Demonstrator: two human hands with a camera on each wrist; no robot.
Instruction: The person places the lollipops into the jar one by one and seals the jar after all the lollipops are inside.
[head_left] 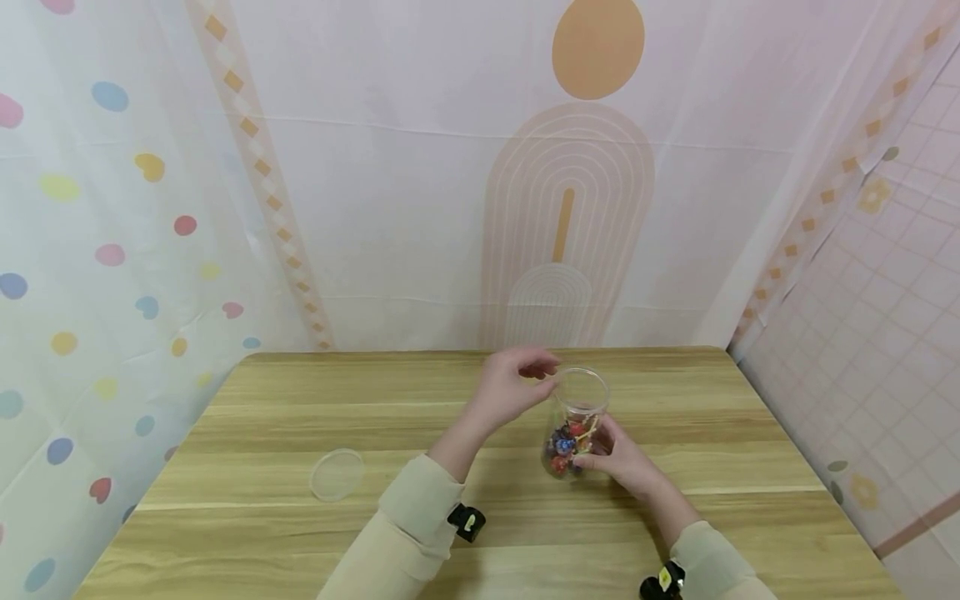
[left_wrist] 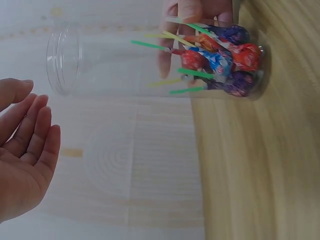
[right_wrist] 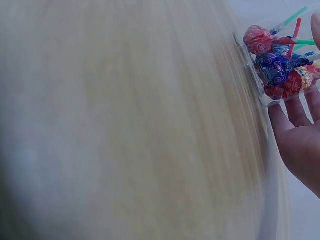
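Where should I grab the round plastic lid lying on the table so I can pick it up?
Probably by its rim. The lid lies flat on the table, clear of the jar, so come straight down from above and pinch opposite edges. It looks thin, so fingers may need to hook under the edge.

A staged recording booth is suggested rather than a lived-in room: a wooden tabletop (head_left: pixel 315 417) is enclosed on three sides by hung printed sheets, one dotted (head_left: pixel 90 275), one with arches (head_left: pixel 566 242), one patterned as pink tiles (head_left: pixel 892 333), creased like cloth.
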